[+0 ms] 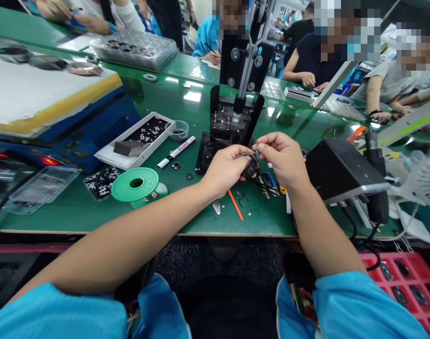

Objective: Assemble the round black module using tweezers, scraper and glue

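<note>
Above the green table (197, 219), by the left hand (222, 172) a round black part (250, 166) with a ringed face is pinched; beside it the right hand (285, 157) is drawn into a pinch, on what cannot be told. Room is bounded by a green spool (135, 194) leftward, a black press (229, 115) behind, a black box (345, 169) rightward; between the forearms, some bare surface is seen along the front edge

The disc (250, 167) is black and, small as it looks here, perhaps silver-edged. The bench (187, 222) is dark green, the spool (147, 176) brighter green, the strip (235, 205) orange, the marker (178, 149) white and black, the sleeves (56, 315) blue.
</note>
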### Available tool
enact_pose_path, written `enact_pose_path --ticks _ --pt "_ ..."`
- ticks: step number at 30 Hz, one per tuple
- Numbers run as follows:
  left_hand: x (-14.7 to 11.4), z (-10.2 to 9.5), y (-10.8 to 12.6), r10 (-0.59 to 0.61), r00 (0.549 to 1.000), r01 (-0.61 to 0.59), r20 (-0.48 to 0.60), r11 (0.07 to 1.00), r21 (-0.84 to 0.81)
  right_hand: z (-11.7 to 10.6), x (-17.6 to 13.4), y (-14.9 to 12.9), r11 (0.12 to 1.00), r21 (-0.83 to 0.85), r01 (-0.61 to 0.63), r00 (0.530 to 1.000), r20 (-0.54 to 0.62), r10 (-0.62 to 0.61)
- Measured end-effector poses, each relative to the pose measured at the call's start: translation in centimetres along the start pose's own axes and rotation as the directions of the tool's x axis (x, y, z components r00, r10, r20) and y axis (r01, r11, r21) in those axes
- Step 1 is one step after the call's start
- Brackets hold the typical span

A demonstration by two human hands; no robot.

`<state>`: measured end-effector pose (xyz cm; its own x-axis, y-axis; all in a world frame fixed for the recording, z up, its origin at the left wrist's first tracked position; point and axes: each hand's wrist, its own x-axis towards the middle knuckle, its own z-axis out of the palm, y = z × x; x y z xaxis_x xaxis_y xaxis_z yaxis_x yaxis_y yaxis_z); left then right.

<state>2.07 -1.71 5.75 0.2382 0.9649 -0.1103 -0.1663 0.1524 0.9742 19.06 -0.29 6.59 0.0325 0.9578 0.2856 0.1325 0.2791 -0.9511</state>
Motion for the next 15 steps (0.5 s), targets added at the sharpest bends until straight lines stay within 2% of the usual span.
enact_pose_path --ticks 7,11,15 --pt "-0.05 -0.02 -0.12 0.045 0.999 -0.043 -0.030 0.998 0.054 -0.13 -0.26 -0.34 1.000 0.006 -0.004 0.997 0.082 0.004" --pt "-0.02 -0.03 -0.18 0.047 0.998 -0.045 -0.034 0.997 0.057 -0.24 -0.37 -0.68 1.000 0.007 -0.028 0.996 0.085 0.027" --pt "-0.02 -0.07 -0.24 0.058 0.998 -0.056 -0.027 0.996 0.064 -0.47 -0.35 -0.44 1.000 0.002 0.026 0.990 0.137 -0.026"
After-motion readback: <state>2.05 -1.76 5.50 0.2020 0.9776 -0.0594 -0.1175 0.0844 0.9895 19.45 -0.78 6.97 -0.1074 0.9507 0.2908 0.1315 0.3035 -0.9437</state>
